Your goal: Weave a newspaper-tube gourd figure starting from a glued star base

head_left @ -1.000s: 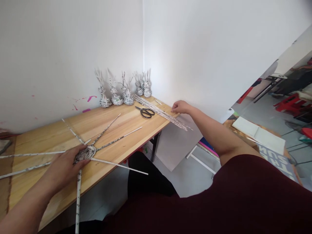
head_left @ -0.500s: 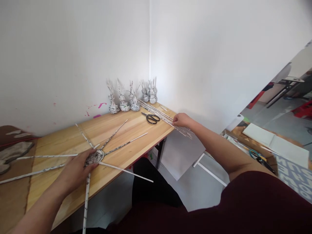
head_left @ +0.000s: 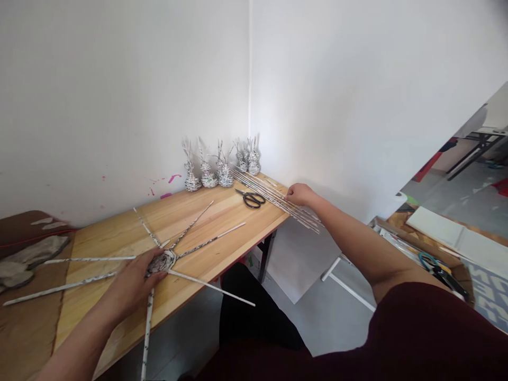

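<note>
My left hand (head_left: pixel 141 275) is closed around a small round woven base of rolled newspaper (head_left: pixel 169 258), which rests on the wooden table. Several paper tubes stick out from it like spokes, one of them a white spoke (head_left: pixel 214 288) over the table's front edge. Out at the right, my right hand (head_left: pixel 299 194) pinches at a bundle of long rolled paper tubes (head_left: pixel 264 189) whose near ends overhang the table edge. Its fingertips touch a tube in the bundle; how many they grip is hidden. Black-handled scissors (head_left: pixel 252 198) lie just left of the tubes.
Several woven newspaper figures with upright ends (head_left: pixel 208 174) stand against the wall on the wooden table (head_left: pixel 119 233). A grey glove (head_left: pixel 27 259) lies on brown board at the left. Teal-handled scissors (head_left: pixel 432 264) sit in a carton at the right.
The camera view has shifted slightly, so everything sits lower and further right. My right hand stays at the tube bundle, its fingers a little higher off it. My left hand keeps its hold.
</note>
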The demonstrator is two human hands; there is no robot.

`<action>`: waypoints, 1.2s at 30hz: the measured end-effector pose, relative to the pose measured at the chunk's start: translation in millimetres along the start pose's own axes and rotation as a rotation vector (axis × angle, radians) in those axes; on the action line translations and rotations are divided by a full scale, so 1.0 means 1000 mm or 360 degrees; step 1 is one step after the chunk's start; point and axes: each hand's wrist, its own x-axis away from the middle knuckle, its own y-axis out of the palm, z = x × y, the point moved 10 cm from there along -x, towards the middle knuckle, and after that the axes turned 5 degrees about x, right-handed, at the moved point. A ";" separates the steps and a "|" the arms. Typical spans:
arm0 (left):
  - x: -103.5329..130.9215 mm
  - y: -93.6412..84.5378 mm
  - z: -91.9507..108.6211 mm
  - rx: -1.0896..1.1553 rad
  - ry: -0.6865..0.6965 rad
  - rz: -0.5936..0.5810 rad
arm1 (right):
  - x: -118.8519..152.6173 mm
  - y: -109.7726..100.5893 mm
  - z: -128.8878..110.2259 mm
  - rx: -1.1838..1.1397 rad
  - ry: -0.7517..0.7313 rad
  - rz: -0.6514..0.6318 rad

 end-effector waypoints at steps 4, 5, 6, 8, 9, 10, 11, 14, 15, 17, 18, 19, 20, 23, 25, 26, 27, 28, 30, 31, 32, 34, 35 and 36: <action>0.000 -0.001 0.000 0.0008 0.0003 0.0023 | 0.003 -0.005 0.001 -0.0068 -0.0008 -0.0001; 0.000 -0.001 0.000 0.0008 0.0017 0.0036 | 0.005 -0.005 0.001 -0.0109 -0.0004 -0.0014; 0.000 -0.001 0.000 0.0009 0.0032 0.0045 | 0.008 -0.004 0.001 -0.0199 0.0004 -0.0041; -0.001 0.001 -0.002 0.0009 0.0064 0.0047 | 0.015 -0.001 -0.002 -0.0548 0.0005 -0.0134; -0.001 0.002 -0.003 0.0007 0.0072 0.0045 | 0.019 0.000 -0.007 -0.0784 -0.0009 -0.0195; -0.001 0.003 -0.004 0.0004 0.0075 0.0041 | 0.024 0.001 -0.013 -0.1029 -0.0034 -0.0260; -0.002 0.004 -0.005 0.0000 0.0076 0.0035 | 0.028 0.001 -0.022 -0.1249 -0.0069 -0.0322; -0.001 0.004 -0.002 -0.0008 0.0071 0.0028 | 0.044 -0.001 -0.057 -0.1661 -0.0221 -0.0487; -0.001 0.001 0.001 -0.0002 0.0061 0.0047 | 0.049 -0.003 -0.070 -0.1757 -0.0275 -0.0524; 0.001 -0.001 0.008 0.0011 0.0056 0.0028 | 0.059 -0.006 -0.100 -0.1932 -0.0382 -0.0571; 0.002 -0.002 0.010 0.0015 0.0035 0.0023 | 0.063 -0.007 -0.114 -0.2020 -0.0426 -0.0583; 0.002 -0.004 0.012 0.0022 0.0009 0.0030 | 0.067 -0.007 -0.128 -0.2101 -0.0452 -0.0589; 0.003 -0.005 0.013 0.0028 -0.0026 0.0023 | 0.070 -0.006 -0.140 -0.2169 -0.0459 -0.0586; 0.004 -0.005 0.015 0.0067 -0.0054 -0.0010 | 0.076 0.001 -0.171 -0.2255 -0.0432 -0.0511; 0.004 -0.005 0.015 0.0115 -0.0057 -0.0001 | 0.079 0.005 -0.191 -0.2266 -0.0487 -0.0440; 0.005 -0.005 0.014 0.0136 -0.0062 0.0002 | 0.081 0.007 -0.202 -0.2262 -0.0548 -0.0420; 0.005 -0.005 0.014 0.0150 -0.0069 0.0005 | 0.083 0.009 -0.214 -0.2235 -0.0621 -0.0416; 0.006 -0.005 0.013 0.0155 -0.0075 0.0004 | 0.084 0.012 -0.225 -0.2178 -0.0692 -0.0422; 0.006 -0.005 0.014 0.0147 -0.0080 0.0000 | 0.085 0.022 -0.246 -0.1946 -0.0811 -0.0452; 0.007 -0.006 0.015 0.0139 -0.0074 -0.0004 | 0.084 0.026 -0.254 -0.1787 -0.0867 -0.0438; 0.007 -0.006 0.015 0.0133 -0.0071 -0.0007 | 0.083 0.029 -0.261 -0.1608 -0.0934 -0.0387; 0.007 -0.006 0.015 0.0138 -0.0078 -0.0010 | 0.083 0.029 -0.275 -0.1221 -0.1118 -0.0210; 0.007 -0.005 0.015 0.0147 -0.0084 -0.0011 | 0.085 0.029 -0.282 -0.1026 -0.1239 -0.0113; 0.007 -0.005 0.014 0.0156 -0.0091 -0.0012 | 0.089 0.029 -0.289 -0.0850 -0.1369 -0.0026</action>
